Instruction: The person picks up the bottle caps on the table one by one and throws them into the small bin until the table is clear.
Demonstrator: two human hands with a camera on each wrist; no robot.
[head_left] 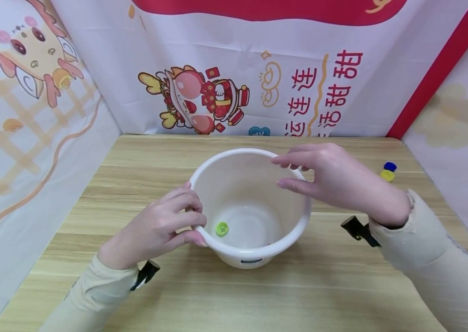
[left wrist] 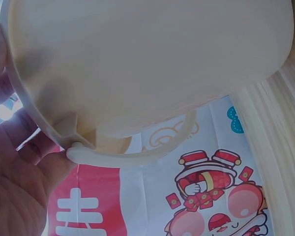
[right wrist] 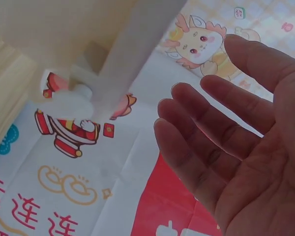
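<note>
A white plastic bucket (head_left: 248, 253) stands on the wooden table, its mouth facing up toward the head camera. Inside it, a small round green cap (head_left: 222, 228) lies on the bottom near the left side. My left hand (head_left: 159, 226) grips the bucket's left rim, fingers over the edge. Beside that grip, the left wrist view shows the bucket's white handle (left wrist: 137, 159) hanging from the rim. Over the right rim is my right hand (head_left: 333, 177), with nothing in it. In the right wrist view its fingers are loosely spread, apart from the rim (right wrist: 132, 54).
Toward the table's right edge lie a blue cap (head_left: 390, 166) and a yellow cap (head_left: 387, 175), side by side. Printed cloth (head_left: 225, 41) hangs behind the table (head_left: 134, 175) and along both sides. A black wrist mount (head_left: 358, 229) sticks out from the right sleeve.
</note>
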